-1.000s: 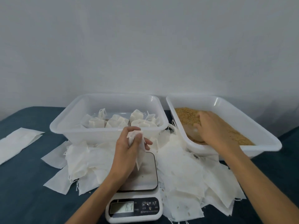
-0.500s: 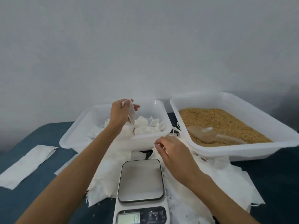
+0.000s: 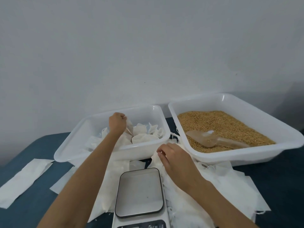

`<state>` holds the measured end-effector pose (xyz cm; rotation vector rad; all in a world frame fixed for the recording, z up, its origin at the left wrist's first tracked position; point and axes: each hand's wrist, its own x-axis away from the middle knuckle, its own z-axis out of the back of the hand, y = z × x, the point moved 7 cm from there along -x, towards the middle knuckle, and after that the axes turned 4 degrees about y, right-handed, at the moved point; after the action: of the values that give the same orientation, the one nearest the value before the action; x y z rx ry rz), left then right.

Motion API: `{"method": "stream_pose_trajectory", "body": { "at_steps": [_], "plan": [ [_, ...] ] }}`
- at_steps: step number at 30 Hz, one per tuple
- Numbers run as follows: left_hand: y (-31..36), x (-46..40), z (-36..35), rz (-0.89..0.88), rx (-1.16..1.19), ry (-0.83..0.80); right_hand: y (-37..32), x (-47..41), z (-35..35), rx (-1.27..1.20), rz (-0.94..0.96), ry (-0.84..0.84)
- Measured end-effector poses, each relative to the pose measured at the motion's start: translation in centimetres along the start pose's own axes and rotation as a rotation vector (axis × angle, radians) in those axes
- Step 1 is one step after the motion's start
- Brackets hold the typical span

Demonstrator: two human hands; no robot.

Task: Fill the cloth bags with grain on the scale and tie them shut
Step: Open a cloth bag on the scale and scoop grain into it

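Observation:
My left hand reaches into the left white tub and grips a filled cloth bag by its top, above several tied bags lying there. My right hand pinches the edge of an empty cloth bag on the pile of empty bags just behind the scale. The scale stands at the front with a bare grey platform. The right white tub holds golden grain with a clear scoop lying in it.
A loose strip of white cloth lies on the dark blue table at the left. More empty bags spread under and around the scale. A plain grey wall stands close behind the tubs.
My left hand lifted the filled bag off the scale and carried it into the left tub. My right hand left the scoop in the grain and came to the empty bags.

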<state>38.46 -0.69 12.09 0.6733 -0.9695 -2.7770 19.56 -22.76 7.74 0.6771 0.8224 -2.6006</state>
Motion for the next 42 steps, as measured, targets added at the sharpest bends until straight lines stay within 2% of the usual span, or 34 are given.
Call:
{"method": "stream_pose_trajectory", "body": {
  "at_steps": [2,7,12,14,16,18,20,22,25,27,31,35,37,39,40,42],
  "plan": [
    [-0.1,-0.1,0.4,-0.01,0.009,0.005,0.1,0.0,0.0,-0.002,-0.006,0.0],
    [-1.3,1.4,-2.1,0.014,-0.113,-0.26,0.5,-0.2,0.0,0.008,-0.002,0.009],
    [-0.5,1.6,-1.2,-0.01,-0.13,-0.241,1.0,-0.1,-0.1,-0.037,-0.055,0.022],
    [0.9,2.7,0.4,-0.107,-0.127,-0.128,1.3,-0.3,0.2,-0.136,-0.112,0.027],
    [2.8,5.7,2.5,-0.255,-0.041,0.018,1.0,-0.5,0.5,-0.336,-0.152,0.023],
    [4.5,10.4,4.2,-0.406,0.07,0.087,0.5,-0.8,1.6,-0.548,-0.167,0.061],
    [5.9,16.0,4.5,-0.543,0.132,0.006,0.5,-1.2,3.0,-0.688,-0.173,0.113],
    [7.0,21.2,3.6,-0.667,0.153,-0.161,0.7,-1.5,3.9,-0.813,-0.196,0.127],
    [8.3,26.5,1.4,-0.835,0.076,-0.415,1.0,-1.6,3.9,-0.944,-0.234,0.106],
    [8.7,28.2,0.1,-0.922,-0.014,-0.505,1.1,-1.6,3.7,-0.988,-0.243,0.1],
    [9.6,29.9,-1.2,-1.082,-0.143,-0.554,1.2,-1.7,3.5,-1.022,-0.265,0.1],
    [10.6,30.9,-0.5,-1.248,-0.13,-0.356,1.4,-1.7,3.4,-1.015,-0.28,0.109],
    [10.8,30.9,-0.1,-1.261,-0.09,-0.279,1.4,-1.7,3.5,-1.017,-0.283,0.109],
    [10.6,30.3,0.4,-1.194,-0.017,-0.259,1.3,-1.7,3.5,-1.03,-0.293,0.102],
    [10.2,29.4,0.7,-1.086,0.055,-0.277,1.3,-1.7,3.6,-1.033,-0.293,0.094],
    [8.3,26.9,1.5,-0.763,0.229,-0.279,1.0,-1.7,3.6,-1.029,-0.278,0.048]
  ]
}}
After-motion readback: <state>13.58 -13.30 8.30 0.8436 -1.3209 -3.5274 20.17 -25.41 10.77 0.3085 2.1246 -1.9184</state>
